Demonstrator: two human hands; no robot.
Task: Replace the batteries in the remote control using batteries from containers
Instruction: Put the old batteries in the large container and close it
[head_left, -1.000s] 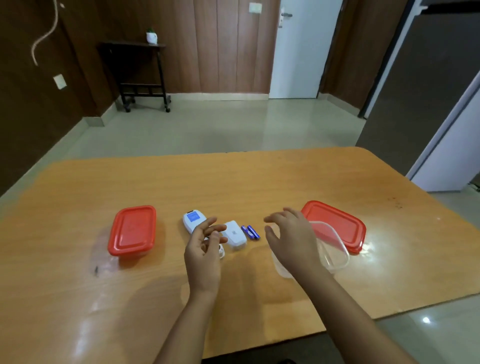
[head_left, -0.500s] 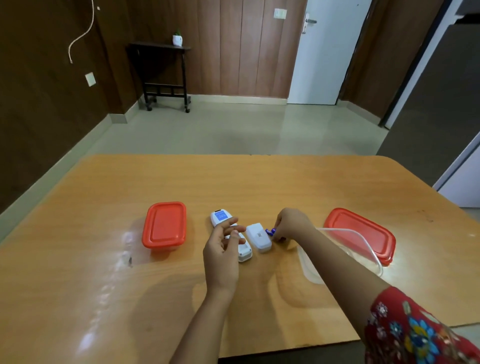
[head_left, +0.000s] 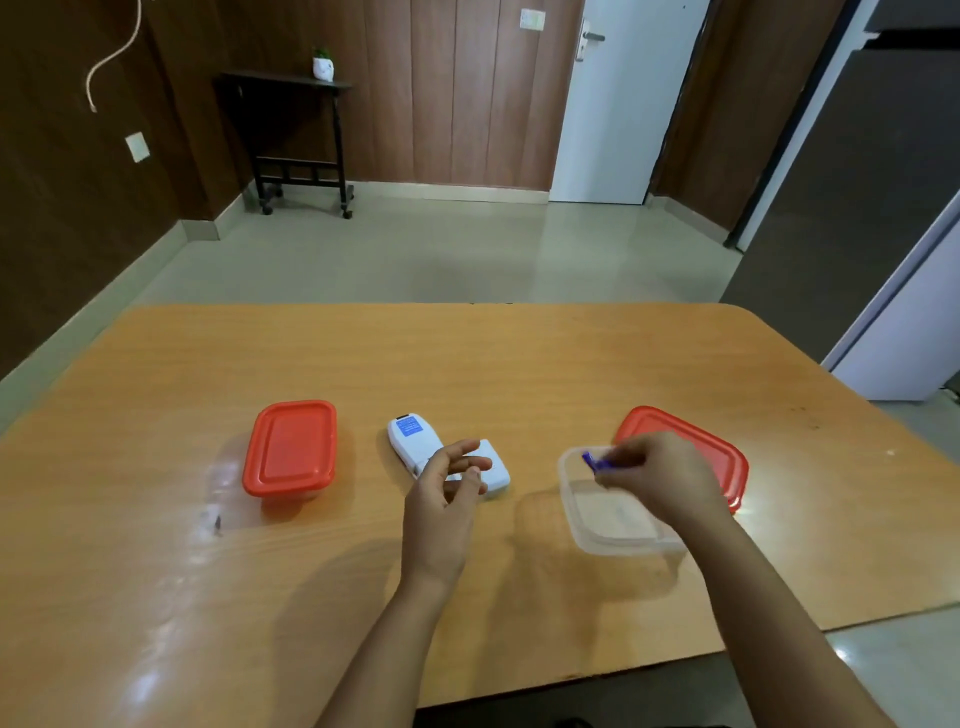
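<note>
A white remote control (head_left: 410, 440) lies back side up in the middle of the wooden table (head_left: 467, 364), its white battery cover (head_left: 494, 470) beside it on the right. My left hand (head_left: 447, 499) hovers over the remote's near end, fingers apart, holding nothing. My right hand (head_left: 657, 475) pinches blue batteries (head_left: 595, 462) above the open clear container (head_left: 608, 514). That container's red lid (head_left: 722, 457) lies behind it, partly hidden by my hand.
A closed container with a red lid (head_left: 291, 449) stands left of the remote. A black side table (head_left: 291, 130) stands at the far wall, a white door (head_left: 618, 104) at the back and a grey cabinet (head_left: 857, 182) on the right.
My right hand picked the blue batteries up from beside the battery cover and carried them right, over the open clear container. My left hand stayed by the remote.
</note>
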